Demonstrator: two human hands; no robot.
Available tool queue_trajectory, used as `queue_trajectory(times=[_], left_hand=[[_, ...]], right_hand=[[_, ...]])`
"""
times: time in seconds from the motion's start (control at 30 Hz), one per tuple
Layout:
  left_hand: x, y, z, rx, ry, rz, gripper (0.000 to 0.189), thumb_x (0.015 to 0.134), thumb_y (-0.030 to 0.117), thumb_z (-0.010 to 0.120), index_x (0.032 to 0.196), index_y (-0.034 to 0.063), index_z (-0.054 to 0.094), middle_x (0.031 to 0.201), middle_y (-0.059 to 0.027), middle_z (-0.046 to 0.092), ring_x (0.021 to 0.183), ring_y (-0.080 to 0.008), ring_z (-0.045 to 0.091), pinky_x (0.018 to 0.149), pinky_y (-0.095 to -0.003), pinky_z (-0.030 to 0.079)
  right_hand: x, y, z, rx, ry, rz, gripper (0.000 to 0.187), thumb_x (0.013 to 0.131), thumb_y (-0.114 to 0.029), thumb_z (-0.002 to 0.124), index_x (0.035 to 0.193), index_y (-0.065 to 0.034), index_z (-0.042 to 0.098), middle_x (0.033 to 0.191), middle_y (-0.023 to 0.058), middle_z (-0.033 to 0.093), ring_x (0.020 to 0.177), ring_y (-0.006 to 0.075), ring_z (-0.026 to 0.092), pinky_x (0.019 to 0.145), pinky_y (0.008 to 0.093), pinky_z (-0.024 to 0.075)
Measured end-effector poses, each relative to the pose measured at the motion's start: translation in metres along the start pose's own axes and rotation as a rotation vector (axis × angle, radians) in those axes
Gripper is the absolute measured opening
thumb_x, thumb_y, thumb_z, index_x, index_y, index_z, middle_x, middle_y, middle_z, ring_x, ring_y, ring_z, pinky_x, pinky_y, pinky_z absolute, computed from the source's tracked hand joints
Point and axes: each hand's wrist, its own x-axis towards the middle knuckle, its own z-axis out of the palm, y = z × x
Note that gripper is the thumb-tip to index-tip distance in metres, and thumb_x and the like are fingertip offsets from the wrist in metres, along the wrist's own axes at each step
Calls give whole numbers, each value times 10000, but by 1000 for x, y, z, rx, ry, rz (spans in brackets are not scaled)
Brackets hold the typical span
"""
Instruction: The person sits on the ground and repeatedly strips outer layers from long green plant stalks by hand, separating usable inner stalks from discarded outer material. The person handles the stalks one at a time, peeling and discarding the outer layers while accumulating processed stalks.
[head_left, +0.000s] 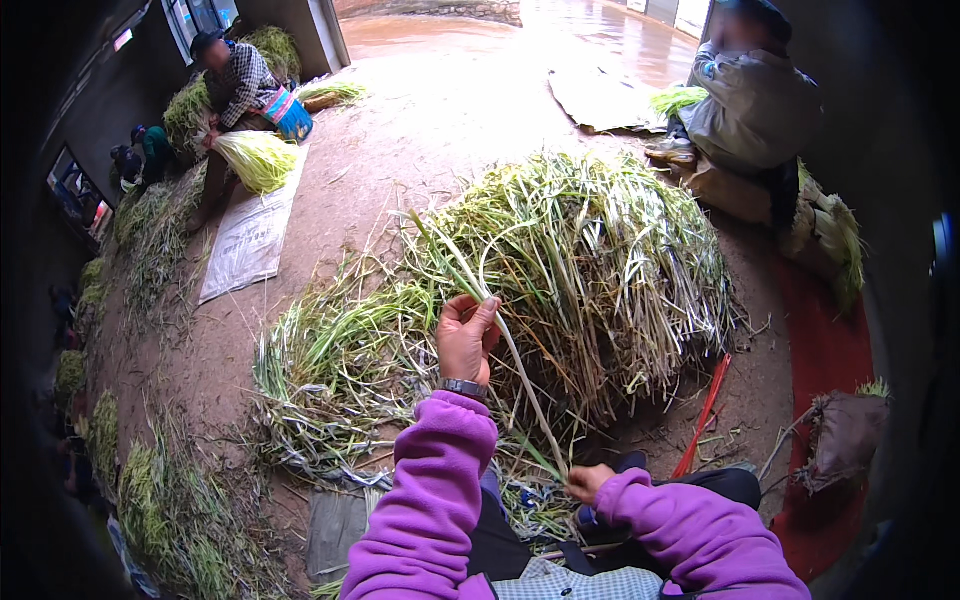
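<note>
One long, pale green plant stalk (517, 352) stretches between my two hands. Its leafy upper end points away from me, over the heap. My left hand (466, 334), with a metal watch at the wrist, pinches it near the upper part between thumb and fingers. Lower down, close to my lap, my right hand (589, 482) grips the other end, where a green leaf strip (536, 452) angles off. Beyond my hands rises a large heap of leafy green stalks (600, 277), its cut ends turned towards me. Looser stalks and leaves (337, 375) lie left of it.
Red strips (701, 420) lie right of the heap, near a red mat (821, 352) and a brown sack (844, 439). A seated person (247, 90) holds a pale bundle (259, 159) by a white sheet (251, 240). Another person (757, 105) sits at right. More stalk piles (157, 495) line the left.
</note>
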Motion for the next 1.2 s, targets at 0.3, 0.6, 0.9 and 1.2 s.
queue_trajectory(times=[0.3, 0.6, 0.9, 1.2], left_hand=[[-2, 9, -8, -168, -107, -98, 128, 784, 55, 578, 871, 120, 510, 828, -58, 624, 637, -102, 567, 553, -225, 473], [-17, -16, 8, -13, -318, -360, 162, 819, 104, 546, 937, 74, 440, 940, -86, 591, 727, -131, 565, 646, -263, 488], [-9, -30, 0, -72, -462, -497, 277, 845, 113, 483, 1112, 85, 415, 991, -63, 544, 722, -129, 542, 623, -268, 478], [-18, -28, 9, 56, -180, -501, 228, 854, 186, 499, 1050, 73, 475, 892, -32, 551, 787, -136, 544, 647, -264, 486]], right_hand=[[56, 47, 8, -473, -506, 168, 361, 695, -288, 632, 1001, -106, 573, 956, 120, 595, 918, 254, 549, 809, 367, 426], [57, -118, -142, 1502, -186, -120, 489, 838, -497, 384, 1001, -54, 516, 808, 63, 577, 686, 184, 549, 624, 293, 444], [57, -129, -137, 1717, -273, -135, 289, 837, -383, 481, 961, -123, 504, 665, -31, 510, 525, 79, 500, 416, 182, 396], [77, -114, -132, 1371, 144, -121, 222, 825, -243, 549, 948, -81, 459, 822, 34, 578, 635, 134, 585, 474, 231, 468]])
